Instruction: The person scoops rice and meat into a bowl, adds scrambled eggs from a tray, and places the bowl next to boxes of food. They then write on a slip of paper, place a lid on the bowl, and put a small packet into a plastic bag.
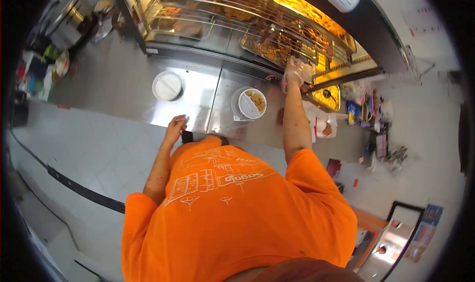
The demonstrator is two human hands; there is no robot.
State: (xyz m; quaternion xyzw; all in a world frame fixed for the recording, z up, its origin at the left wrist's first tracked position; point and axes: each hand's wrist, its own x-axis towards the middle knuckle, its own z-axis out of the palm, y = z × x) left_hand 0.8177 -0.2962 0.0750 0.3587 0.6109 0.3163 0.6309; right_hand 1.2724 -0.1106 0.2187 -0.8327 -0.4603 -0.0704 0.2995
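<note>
My left hand (pixel 175 128) is bare and sits low at the front edge of the steel counter. Its fingers are loosely bent and apart, with nothing visible in them. My right hand (pixel 295 71), in a clear plastic glove, reaches to the open side of a heated display case. Its fingers look curled by a tray of chopped browned food (pixel 267 49); what they hold, if anything, is hidden. Between my arms stands a round white divided bowl (pixel 252 104) with brownish food in one compartment. Left of it rests a round white divided lid or dish (pixel 167 86).
The display case (pixel 188 52) has wire racks and several food trays. A yellow food tray (pixel 324 98) with a dark ladle is right of my right wrist. A white paper container (pixel 326 126) holds a brown piece. A large metal pot (pixel 69 22) stands far left.
</note>
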